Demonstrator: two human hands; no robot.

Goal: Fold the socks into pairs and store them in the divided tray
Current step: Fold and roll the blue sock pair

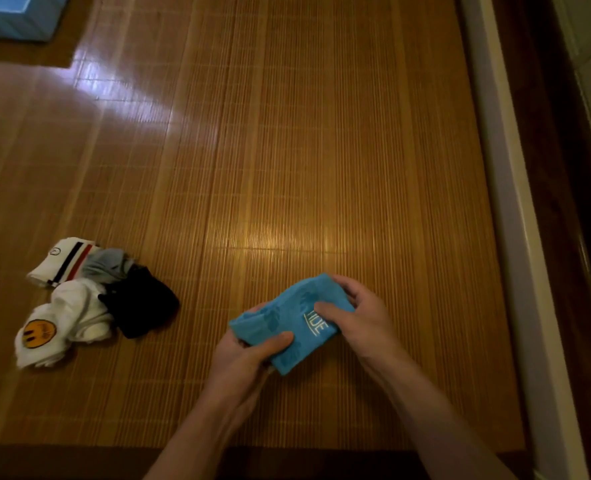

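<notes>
Four sock bundles are noted touching at the left of the bamboo mat (287, 150): striped white sock (62, 261), smiley white sock (62, 323), grey sock (108, 265), black sock (141, 303). Further right, a blue sock (287, 323) is held just over the mat. Its near end is gripped by the left hand (249, 351) and its far end pinched by the right hand (359, 317). Whether it is single or paired cannot be determined.
</notes>
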